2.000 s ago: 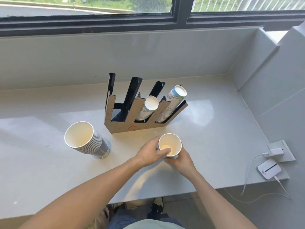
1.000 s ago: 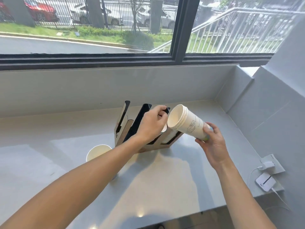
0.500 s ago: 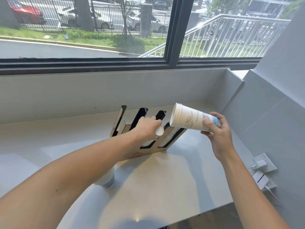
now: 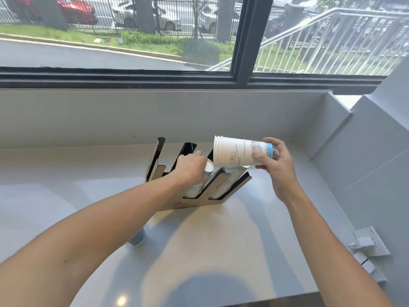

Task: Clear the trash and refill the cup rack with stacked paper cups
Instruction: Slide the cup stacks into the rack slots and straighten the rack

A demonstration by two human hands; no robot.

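While the right hand (image 4: 273, 166) holds a short stack of paper cups (image 4: 240, 152) sideways w/ fingers wrapped round the base end, the open rims point to 9 o'clock and hang just above the cup rack (image 4: 218, 190). Rack sits mid-desk (image 4: 221, 240), slanted slots leaning back toward 1 o'clock. Left hand (image 4: 190, 168) is down at the third slot from the left, fingers curled over the top of a cup stack (image 4: 207, 171) already in there, so it's gripping or pressing it, can't tell which tbh. Far-right slot has another stack of cups (image 4: 225, 183), right under the held ones. At 7 o'clock from the rack, a bit of a 3rd stack's base (image 4: 137, 239) pokes out from under the left forearm. Charger + white box (image 4: 365, 242) sit at the desk's 4 o'clock edge.
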